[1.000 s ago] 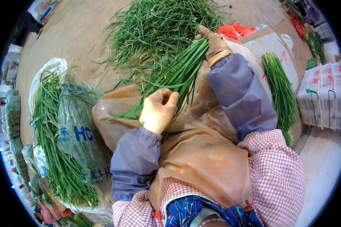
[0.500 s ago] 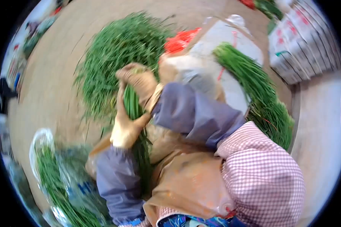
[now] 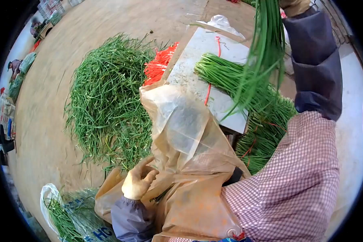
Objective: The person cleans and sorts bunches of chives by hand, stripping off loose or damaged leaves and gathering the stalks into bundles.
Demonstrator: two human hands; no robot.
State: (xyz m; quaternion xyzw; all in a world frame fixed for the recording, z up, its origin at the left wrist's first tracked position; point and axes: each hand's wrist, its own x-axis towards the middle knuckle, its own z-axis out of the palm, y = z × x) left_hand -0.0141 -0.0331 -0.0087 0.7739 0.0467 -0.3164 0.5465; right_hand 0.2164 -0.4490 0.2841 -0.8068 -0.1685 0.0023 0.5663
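My right hand (image 3: 296,7), gloved, is raised at the top right, partly cut off by the frame edge. It grips a bunch of garlic chives (image 3: 267,44), whose long green blades hang down over the board. Below them, a thicker pile of garlic chives (image 3: 222,72) lies across the white board (image 3: 185,60), above a red tie strip (image 3: 208,93). My left hand (image 3: 138,181), in a pale yellow glove, is low in front of my body near the brown plastic apron (image 3: 193,201). Its fingers are loosely bent and apart, with nothing visible in them.
Loose green leaves (image 3: 109,97) form a large heap on the floor. Red strips (image 3: 160,64) lie beside the board. Tied chive bundles (image 3: 266,137) are stacked at its right. A clear bag (image 3: 82,209) with greens stands lower left. People (image 3: 15,66) are far off at left.
My hands were together around the chives before my lap. Now my right hand has carried the bunch up and right over the board; my left has let go and moved down.
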